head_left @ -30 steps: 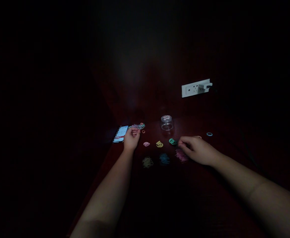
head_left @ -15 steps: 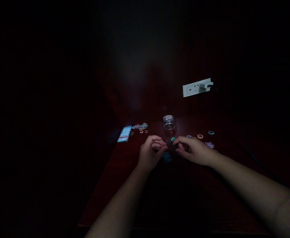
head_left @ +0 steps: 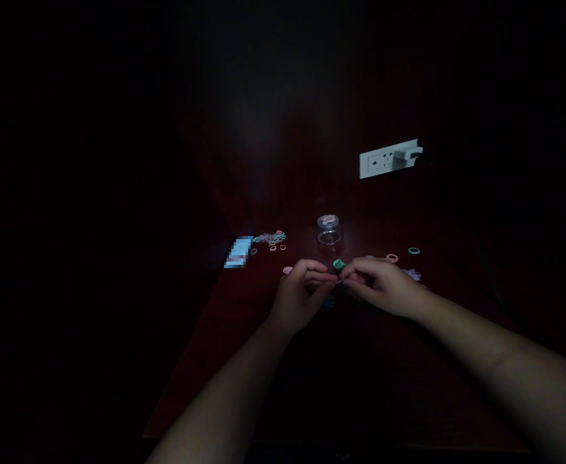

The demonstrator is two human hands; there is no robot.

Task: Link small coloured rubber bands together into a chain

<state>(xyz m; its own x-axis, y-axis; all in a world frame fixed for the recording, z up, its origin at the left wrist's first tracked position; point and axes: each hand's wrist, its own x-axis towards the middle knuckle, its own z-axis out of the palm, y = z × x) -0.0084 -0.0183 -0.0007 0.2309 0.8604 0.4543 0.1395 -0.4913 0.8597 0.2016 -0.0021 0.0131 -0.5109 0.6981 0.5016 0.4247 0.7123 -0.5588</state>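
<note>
Over the dark red table, my left hand (head_left: 303, 293) and my right hand (head_left: 380, 286) meet fingertip to fingertip. Both are closed in a pinch on a small, pale hair tie (head_left: 339, 281), mostly hidden by the fingers. Just beyond the fingertips lies a green hair tie bundle (head_left: 338, 263). Blue hair ties (head_left: 329, 301) show partly below my left fingers. A pink hair tie (head_left: 287, 270) peeks out behind my left hand. Near my right hand are an orange hair tie (head_left: 392, 258), a teal hair tie (head_left: 413, 251) and a purple pile (head_left: 412, 275).
A clear lidded jar (head_left: 329, 231) stands behind the hands. At the left edge of the table (head_left: 205, 335) lies a lit phone (head_left: 239, 252), beside a mixed pile of small hair ties (head_left: 271, 238). A white socket (head_left: 389, 159) with a plug is on the wall.
My hands have come together, and the right fingers now pinch at the same spot as the left. The view has tilted slightly, shifting the table items upward.
</note>
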